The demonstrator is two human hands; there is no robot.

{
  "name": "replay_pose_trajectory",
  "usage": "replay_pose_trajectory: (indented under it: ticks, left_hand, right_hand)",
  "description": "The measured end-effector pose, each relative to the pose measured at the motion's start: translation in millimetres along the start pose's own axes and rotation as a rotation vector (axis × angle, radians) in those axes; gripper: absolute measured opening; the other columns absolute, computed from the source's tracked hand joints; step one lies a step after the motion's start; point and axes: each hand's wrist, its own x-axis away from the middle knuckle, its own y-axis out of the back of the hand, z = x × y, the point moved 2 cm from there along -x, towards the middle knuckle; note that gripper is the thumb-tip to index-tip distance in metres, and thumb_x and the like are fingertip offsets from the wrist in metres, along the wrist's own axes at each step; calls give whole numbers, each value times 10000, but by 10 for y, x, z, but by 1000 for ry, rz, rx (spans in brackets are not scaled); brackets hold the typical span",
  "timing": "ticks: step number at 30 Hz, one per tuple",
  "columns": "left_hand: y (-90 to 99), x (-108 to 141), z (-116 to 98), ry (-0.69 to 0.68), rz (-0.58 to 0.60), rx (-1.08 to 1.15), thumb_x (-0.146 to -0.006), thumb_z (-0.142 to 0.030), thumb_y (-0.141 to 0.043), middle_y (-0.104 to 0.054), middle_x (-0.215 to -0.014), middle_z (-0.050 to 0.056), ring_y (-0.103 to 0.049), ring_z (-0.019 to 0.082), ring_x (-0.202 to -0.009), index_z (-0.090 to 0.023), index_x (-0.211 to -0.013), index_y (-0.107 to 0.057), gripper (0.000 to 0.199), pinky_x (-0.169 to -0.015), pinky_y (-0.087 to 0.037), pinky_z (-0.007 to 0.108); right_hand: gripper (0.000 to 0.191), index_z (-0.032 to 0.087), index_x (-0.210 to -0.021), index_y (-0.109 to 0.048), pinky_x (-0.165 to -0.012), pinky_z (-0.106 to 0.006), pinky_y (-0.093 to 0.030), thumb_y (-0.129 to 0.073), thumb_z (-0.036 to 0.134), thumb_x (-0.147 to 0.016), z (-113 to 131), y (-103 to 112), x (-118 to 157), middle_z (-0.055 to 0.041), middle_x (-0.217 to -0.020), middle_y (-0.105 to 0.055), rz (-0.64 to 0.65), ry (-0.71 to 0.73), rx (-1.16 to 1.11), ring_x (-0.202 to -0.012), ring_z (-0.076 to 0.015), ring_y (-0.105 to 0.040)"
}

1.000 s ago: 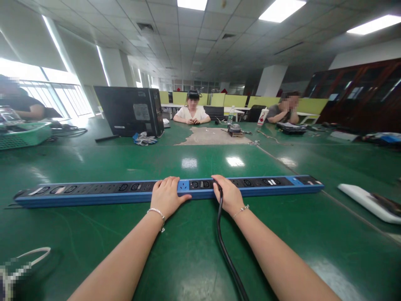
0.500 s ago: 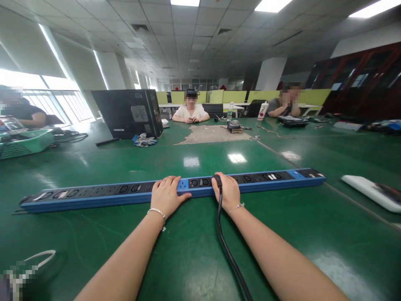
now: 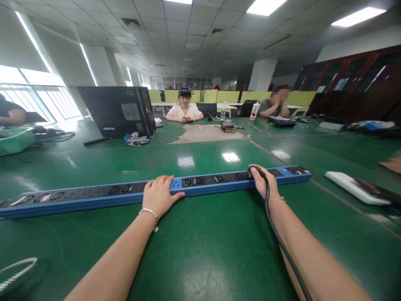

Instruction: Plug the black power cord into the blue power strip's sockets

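Note:
A long blue power strip (image 3: 216, 190) with black socket panels lies across the green table in front of me. My left hand (image 3: 159, 192) grips it left of the middle, fingers over the top and thumb along the near side beside a blue socket. Farther right, my right hand (image 3: 265, 183) is closed around a black plug (image 3: 253, 171) at the strip's sockets. Whether the plug sits in a socket or only rests against it, I cannot tell. From the plug a black power cable (image 3: 280, 240) runs down past my right forearm.
A black computer case (image 3: 115, 112) stands back left, with gloves (image 3: 137, 139) before it. At right lies a white flat object (image 3: 354, 188) with something dark on it. A green basket (image 3: 15, 141) is far left. Other people sit around; another person's hand (image 3: 393, 164) shows at the right edge.
My right hand has moved right along the strip with the plug and cable. My left hand keeps its place on the strip. The view has turned slightly right, and another person's hand has appeared.

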Motion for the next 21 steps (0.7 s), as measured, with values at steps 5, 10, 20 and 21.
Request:
replay_pose_trajectory:
  ticks: [5, 10, 20, 21]
  left_hand:
    - [18, -5, -8, 11, 22, -13, -756, -653, -471, -568, -1258, 93, -491, 264, -1163, -215, -1252, -495, 662, -972, -329, 428]
    - [15, -1, -11, 12, 23, -11, -754, -652, -474, -569, -1255, 91, -489, 268, -1165, -211, -1254, -495, 668, -978, -323, 435]
    - [23, 6, -17, 1, 24, -24, -766, -634, -473, -568, -1257, 101, -492, 257, -1169, -185, -1250, -498, 661, -991, -320, 417]
    - [23, 6, -18, 4, 26, -27, -768, -633, -471, -568, -1259, 102, -493, 256, -1169, -188, -1249, -499, 656, -993, -319, 415]
  right_hand:
    - [430, 198, -973, -684, -798, -374, -482, -449, 504, -785, -47, -2, 22, -71, -893, -709, 22, 19, 61, -859, -243, -635]
    - [369, 205, -977, -675, -957, -420, -400, -439, 421, -795, -33, -109, 46, -75, -989, -701, 11, 89, 185, -959, -242, -617]
    - [358, 287, -1127, -622, -1047, -553, -221, -447, 413, -841, -34, -94, 149, -28, -1245, -598, 3, 68, 416, -1287, -275, -392]
    - [361, 285, -1124, -625, -1045, -548, -223, -443, 415, -841, -35, -108, 157, -37, -1223, -613, -3, 73, 412, -1268, -269, -417]
